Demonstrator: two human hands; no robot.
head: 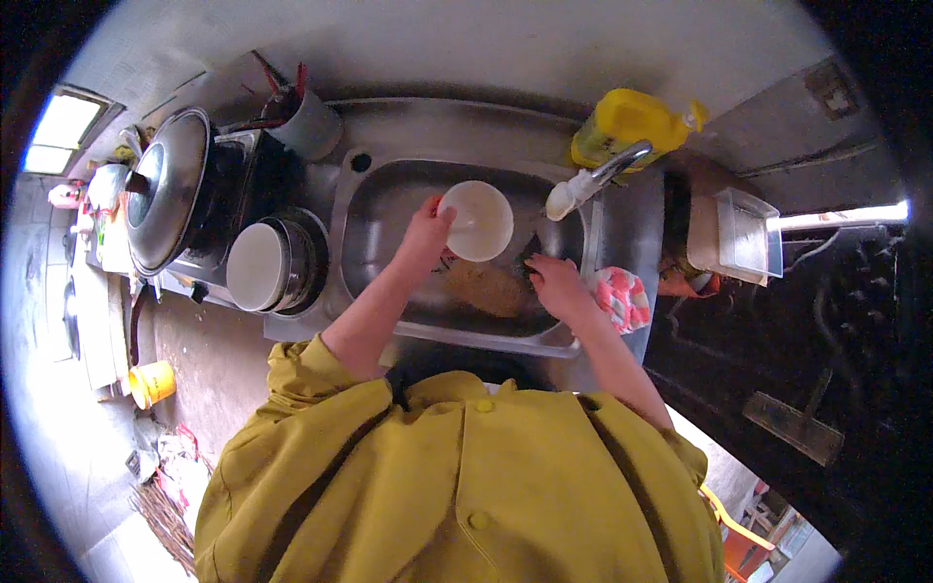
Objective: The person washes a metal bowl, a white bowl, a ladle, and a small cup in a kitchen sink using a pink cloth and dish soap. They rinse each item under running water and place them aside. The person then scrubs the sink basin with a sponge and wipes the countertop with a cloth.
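My left hand (430,233) grips the rim of a white bowl (477,221), holding it tilted over the stainless steel sink (386,189). At the right side of the basin is my right hand (557,288), its fingers near a dark thing (533,251) that I cannot make out; whether they hold it is unclear. A brownish, rough-looking oval item (487,288) lies on the basin floor between my hands. The faucet (594,182), with a whitish piece over its spout, reaches in from the upper right.
Stacked bowls (256,267) stand left of the basin, beside a stove with a lidded wok (168,189). A utensil holder (310,127) stands behind. To the right are a yellow jug (619,127), a red-and-white cloth (622,299) and a clear plastic container (747,233).
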